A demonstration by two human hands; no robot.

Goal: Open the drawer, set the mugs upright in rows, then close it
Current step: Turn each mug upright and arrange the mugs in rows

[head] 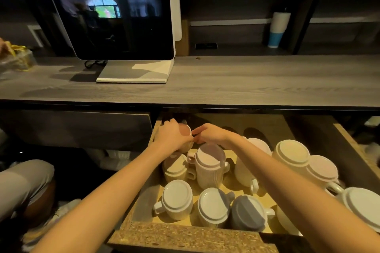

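The wooden drawer (pixel 185 236) is pulled open below the counter. Several pale mugs stand upside down in it, among them a white one (pixel 176 199), a grey one (pixel 247 211) and a tall pink one (pixel 209 164). At the drawer's back left corner my left hand (pixel 172 135) grips a pink mug (pixel 186 130) whose open mouth faces up. My right hand (pixel 209 132) touches the same mug's right side with pinched fingers.
A grey wooden counter (pixel 226 82) runs above the drawer, carrying a large monitor (pixel 115 12) on a white base. A white and blue tumbler (pixel 277 28) stands on a back shelf. A closed drawer front (pixel 78 129) lies left. My knee (pixel 20 183) is at lower left.
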